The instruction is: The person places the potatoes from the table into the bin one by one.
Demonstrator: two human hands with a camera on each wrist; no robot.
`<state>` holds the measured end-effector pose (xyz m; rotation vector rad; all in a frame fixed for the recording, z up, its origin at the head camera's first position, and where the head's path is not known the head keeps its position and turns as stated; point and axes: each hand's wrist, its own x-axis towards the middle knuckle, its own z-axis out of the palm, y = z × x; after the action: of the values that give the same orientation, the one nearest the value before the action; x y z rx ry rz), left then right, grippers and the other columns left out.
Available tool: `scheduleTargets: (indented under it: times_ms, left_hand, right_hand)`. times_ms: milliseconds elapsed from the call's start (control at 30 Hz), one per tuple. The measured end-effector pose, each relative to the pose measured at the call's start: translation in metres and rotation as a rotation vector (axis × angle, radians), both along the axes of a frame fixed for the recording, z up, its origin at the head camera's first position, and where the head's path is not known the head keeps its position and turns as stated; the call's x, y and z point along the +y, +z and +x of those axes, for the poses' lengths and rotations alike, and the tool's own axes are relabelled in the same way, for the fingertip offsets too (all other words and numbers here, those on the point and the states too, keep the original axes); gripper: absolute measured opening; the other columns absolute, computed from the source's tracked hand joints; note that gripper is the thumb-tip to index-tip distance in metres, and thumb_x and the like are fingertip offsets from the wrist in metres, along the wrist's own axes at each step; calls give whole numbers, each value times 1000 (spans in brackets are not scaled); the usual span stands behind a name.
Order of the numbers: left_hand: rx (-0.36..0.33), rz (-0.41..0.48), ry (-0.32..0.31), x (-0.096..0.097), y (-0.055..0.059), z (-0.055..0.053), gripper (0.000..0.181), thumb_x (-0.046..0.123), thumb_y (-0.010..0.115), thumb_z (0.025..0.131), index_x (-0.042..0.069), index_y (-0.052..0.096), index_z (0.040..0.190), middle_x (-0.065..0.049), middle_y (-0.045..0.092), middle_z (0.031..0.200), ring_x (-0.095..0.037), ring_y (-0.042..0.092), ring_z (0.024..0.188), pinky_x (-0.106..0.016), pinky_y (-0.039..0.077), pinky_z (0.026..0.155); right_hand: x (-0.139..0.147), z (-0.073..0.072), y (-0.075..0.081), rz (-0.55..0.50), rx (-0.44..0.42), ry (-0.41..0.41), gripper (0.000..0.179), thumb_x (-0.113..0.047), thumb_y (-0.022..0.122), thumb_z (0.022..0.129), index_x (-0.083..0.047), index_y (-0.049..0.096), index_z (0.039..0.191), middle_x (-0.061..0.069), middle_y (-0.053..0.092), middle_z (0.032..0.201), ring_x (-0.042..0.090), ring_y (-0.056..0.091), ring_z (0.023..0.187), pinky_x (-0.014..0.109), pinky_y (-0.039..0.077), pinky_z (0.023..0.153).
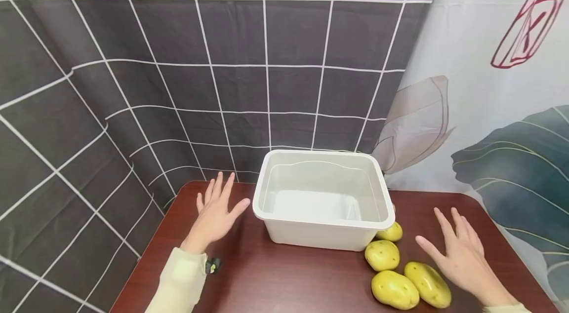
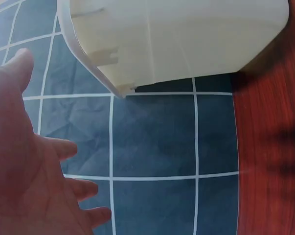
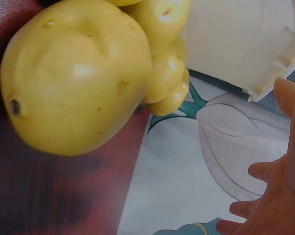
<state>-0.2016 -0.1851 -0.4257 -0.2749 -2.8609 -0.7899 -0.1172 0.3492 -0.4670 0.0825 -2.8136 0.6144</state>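
Observation:
A white plastic bin stands on the dark red table, and its inside shows nothing in it. To its left my left hand hovers with fingers spread, the thumb tip close to the bin's rim; in the left wrist view the left hand holds nothing beside the bin wall. On the right, several yellow potatoes lie along the bin's right side, one partly hidden behind its corner. My right hand is spread just right of the nearest potato. A large potato fills the right wrist view's upper left.
The reddish wooden table has rounded far corners. A dark grid-patterned curtain hangs behind and at the left. On the right hangs a white cloth printed with leaves and a flower. A dark band with a small device sits on my left wrist.

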Motion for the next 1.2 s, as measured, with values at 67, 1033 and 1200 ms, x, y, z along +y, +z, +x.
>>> scheduleTargets:
  times_ms: [67, 1033, 1200]
  left_hand:
    - [2, -2, -10, 3, 1, -1, 86, 62, 51, 97, 16, 18, 162, -21, 7, 167, -45, 4, 150, -74, -4, 110]
    - [1, -26, -158, 39, -2, -8, 93, 63, 57, 93, 13, 20, 162, -13, 10, 168, -40, 13, 151, -70, 4, 113]
    - [-5, -9, -186, 48, -3, -8, 100, 68, 58, 90, 11, 19, 162, -12, 8, 168, -37, 14, 152, -69, 5, 114]
  right_hand:
    - [2, 1, -1, -1, -15, 0, 87, -44, 61, 98, 1, 18, 158, 43, 7, 154, 65, 2, 140, 78, -3, 105]
    - [11, 20, -15, 13, -326, 48, 93, -55, 53, 100, 1, 9, 159, 44, 7, 153, 68, 16, 128, 84, 18, 92]
    - [14, 25, -21, 23, -393, 68, 92, -57, 50, 100, 2, 10, 158, 42, 13, 151, 66, 23, 126, 84, 28, 84]
